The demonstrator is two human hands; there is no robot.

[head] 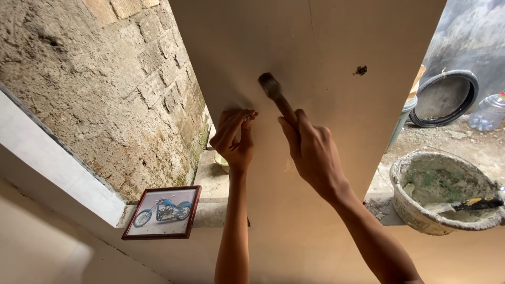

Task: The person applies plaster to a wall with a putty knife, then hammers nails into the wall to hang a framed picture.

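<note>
right hand (310, 147) gripped hammer (278, 95), frame centre | left hand (235, 138) pinched probably a nail (246, 118) against board (336, 42) | nail looked barely driven

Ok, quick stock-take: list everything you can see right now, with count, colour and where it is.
Board: one, pale beige, upright in the centre.
Hole: one, dark, upper right of the board.
Stone wall: one, grey-brown, left.
Picture: one, dark red frame, blue motorcycle, on the ledge at lower left.
Bucket: one, plaster-crusted grey, lower right.
Trowel: one, black and yellow handle, in the bucket.
Tyre: one, black, on the ground at upper right.
Bottle: one, clear plastic, far right.
Hammer: one, dark head, brown handle, in the right hand.
Left hand: pinching something small against the board, too small to tell.
Right hand: gripping the hammer handle.
</note>
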